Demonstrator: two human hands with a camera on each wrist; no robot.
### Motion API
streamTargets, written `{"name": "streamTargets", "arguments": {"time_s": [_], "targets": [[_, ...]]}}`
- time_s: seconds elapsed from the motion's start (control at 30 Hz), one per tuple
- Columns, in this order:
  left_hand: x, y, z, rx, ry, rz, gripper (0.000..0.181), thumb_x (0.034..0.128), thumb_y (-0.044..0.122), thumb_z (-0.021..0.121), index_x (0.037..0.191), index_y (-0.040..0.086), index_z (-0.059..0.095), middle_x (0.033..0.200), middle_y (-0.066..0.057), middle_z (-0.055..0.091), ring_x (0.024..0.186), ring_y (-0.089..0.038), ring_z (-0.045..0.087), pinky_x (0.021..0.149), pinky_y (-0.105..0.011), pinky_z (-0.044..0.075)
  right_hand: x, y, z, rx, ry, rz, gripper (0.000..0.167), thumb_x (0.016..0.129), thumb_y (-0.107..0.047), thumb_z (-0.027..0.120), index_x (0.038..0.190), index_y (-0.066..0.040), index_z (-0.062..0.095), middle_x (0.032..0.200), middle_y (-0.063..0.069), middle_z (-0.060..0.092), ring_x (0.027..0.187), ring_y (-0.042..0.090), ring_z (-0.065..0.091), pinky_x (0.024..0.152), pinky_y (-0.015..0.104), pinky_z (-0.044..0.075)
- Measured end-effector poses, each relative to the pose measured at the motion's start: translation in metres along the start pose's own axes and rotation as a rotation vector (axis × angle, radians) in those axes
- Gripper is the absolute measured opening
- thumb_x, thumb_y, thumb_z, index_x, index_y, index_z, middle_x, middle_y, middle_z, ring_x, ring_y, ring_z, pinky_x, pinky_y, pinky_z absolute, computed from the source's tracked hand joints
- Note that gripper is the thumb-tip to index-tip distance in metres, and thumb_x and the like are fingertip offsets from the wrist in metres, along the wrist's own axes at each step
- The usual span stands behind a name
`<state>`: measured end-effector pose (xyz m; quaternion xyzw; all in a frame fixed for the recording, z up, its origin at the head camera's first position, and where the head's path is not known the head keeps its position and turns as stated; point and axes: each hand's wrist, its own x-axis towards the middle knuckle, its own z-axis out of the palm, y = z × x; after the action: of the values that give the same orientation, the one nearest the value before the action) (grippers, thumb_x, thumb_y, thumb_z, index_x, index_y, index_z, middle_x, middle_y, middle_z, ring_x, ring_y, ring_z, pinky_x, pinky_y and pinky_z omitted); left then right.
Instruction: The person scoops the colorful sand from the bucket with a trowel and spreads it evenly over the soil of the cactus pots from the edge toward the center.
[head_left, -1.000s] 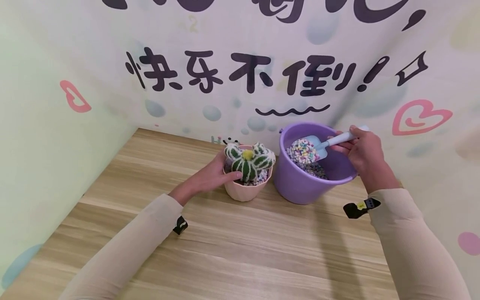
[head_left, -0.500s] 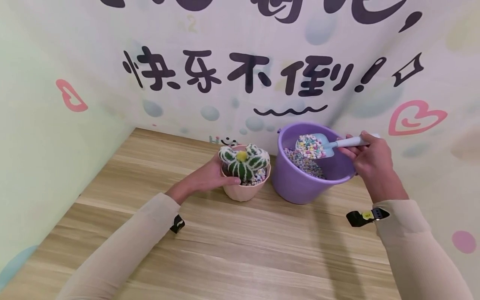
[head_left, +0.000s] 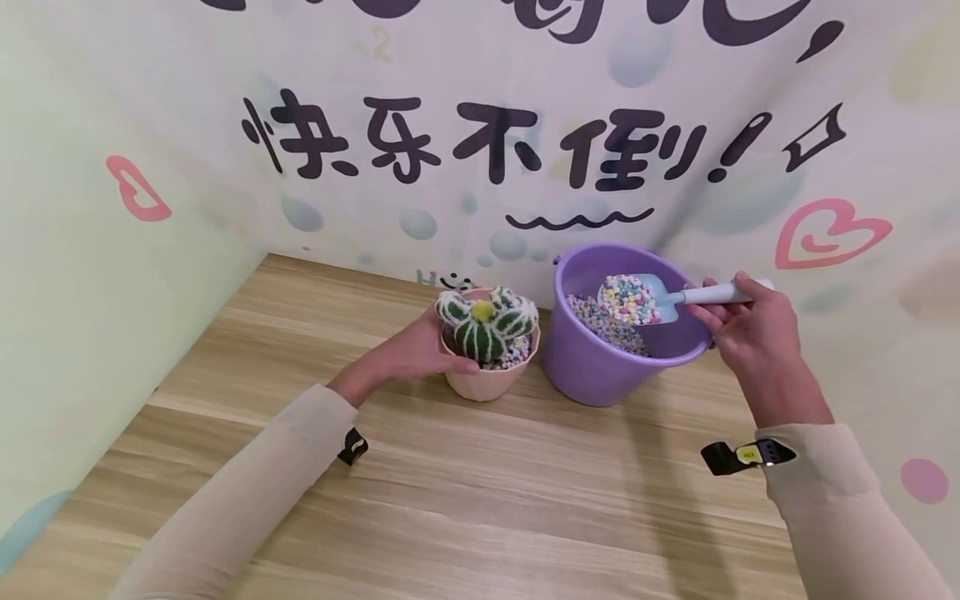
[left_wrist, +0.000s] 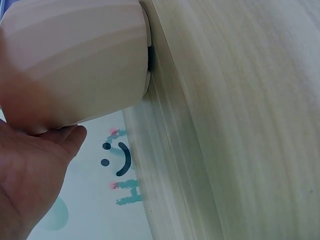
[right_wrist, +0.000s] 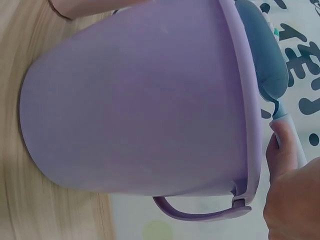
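My left hand (head_left: 412, 350) holds a pale pink flower pot (head_left: 484, 385) by its left side, thumb across the front. In the pot stands a green and white cactus (head_left: 480, 340) with a yellow top, colourful pebbles (head_left: 517, 353) beside it. The left wrist view shows the pot's wall (left_wrist: 80, 60) against my fingers. My right hand (head_left: 765, 346) grips the white handle of a light blue trowel (head_left: 667, 307), its blade loaded with pebbles (head_left: 628, 300). The blade is above the mouth of a purple bucket (head_left: 600, 375). In the right wrist view the trowel's underside (right_wrist: 265, 55) shows beyond the rim.
More pebbles (head_left: 606, 327) lie inside the bucket. The bucket's handle (right_wrist: 200, 216) hangs at its side in the right wrist view. Pot and bucket stand close together on a wooden table (head_left: 450, 500), in front of a printed wall cloth (head_left: 450, 75).
My right hand has moved right and slightly down with the loaded trowel, over the bucket. The left hand still holds the pot in place; the whole view has shifted slightly.
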<state>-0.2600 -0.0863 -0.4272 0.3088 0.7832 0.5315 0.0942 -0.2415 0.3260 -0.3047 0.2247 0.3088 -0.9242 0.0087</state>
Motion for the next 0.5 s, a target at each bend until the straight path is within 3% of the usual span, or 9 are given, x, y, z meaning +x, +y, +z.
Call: {"name": "streamTargets", "arguments": {"time_s": [0.2, 0.37, 0.5], "targets": [[-0.001, -0.003, 0.000, 0.011, 0.027, 0.006, 0.106, 0.0698, 0.023, 0.089, 0.154, 0.026, 0.024, 0.154, 0.000, 0.033, 0.136, -0.022, 0.041, 0.112, -0.042, 0.035, -0.008, 0.003, -0.008, 0.046, -0.019, 0.010, 0.028, 0.096, -0.016, 0.061, 0.117, -0.017, 0.043, 0.109, 0.018, 0.062, 0.107, 0.034, 0.065, 0.098, 0.052, 0.041], [-0.006, -0.002, 0.001, 0.002, 0.066, -0.028, 0.111, 0.0657, 0.028, 0.092, 0.153, 0.033, 0.024, 0.150, 0.000, 0.039, 0.132, -0.021, 0.045, 0.110, -0.042, 0.037, -0.014, 0.007, -0.015, 0.076, -0.037, 0.009, 0.035, 0.096, -0.015, 0.061, 0.122, -0.020, 0.037, 0.111, 0.017, 0.059, 0.108, 0.034, 0.063, 0.099, 0.052, 0.040], [-0.008, -0.002, 0.002, -0.003, 0.084, -0.023, 0.111, 0.0648, 0.028, 0.092, 0.153, 0.032, 0.025, 0.149, 0.001, 0.041, 0.131, -0.020, 0.046, 0.110, -0.042, 0.038, -0.019, 0.008, -0.020, 0.083, -0.049, 0.002, 0.037, 0.097, -0.014, 0.060, 0.123, -0.021, 0.035, 0.110, 0.017, 0.057, 0.104, 0.034, 0.064, 0.097, 0.053, 0.043]]}}
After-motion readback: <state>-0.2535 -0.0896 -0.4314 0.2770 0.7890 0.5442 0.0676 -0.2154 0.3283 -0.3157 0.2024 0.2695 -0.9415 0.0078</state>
